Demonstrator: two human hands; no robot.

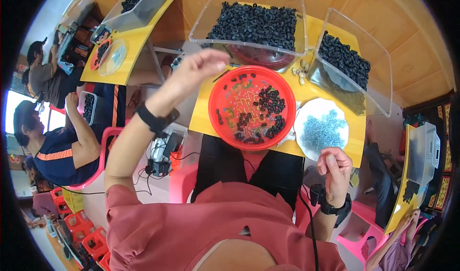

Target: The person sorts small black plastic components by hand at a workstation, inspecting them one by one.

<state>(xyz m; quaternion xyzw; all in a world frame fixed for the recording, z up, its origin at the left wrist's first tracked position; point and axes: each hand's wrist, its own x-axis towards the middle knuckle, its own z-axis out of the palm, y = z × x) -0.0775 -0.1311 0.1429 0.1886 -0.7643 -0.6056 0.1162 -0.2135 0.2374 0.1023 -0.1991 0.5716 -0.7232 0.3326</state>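
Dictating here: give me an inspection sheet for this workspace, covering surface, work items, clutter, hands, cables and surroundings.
Surface: yellow table, crowded with containers.
Work items: red tray with loose black pieces; white plate at its right, holding tiny bluish pieces; behind, two clear bins of black pieces.
Clutter: small pale lumps between the bins, kind unclear.
Hands: left hand raised near the tray's far left edge; right hand by the plate's near edge; whether either holds anything is unclear.
Cables: dark cable over the shirt; black adapters and cords left of the seat.
Surroundings: seated co-workers left; another yellow table.
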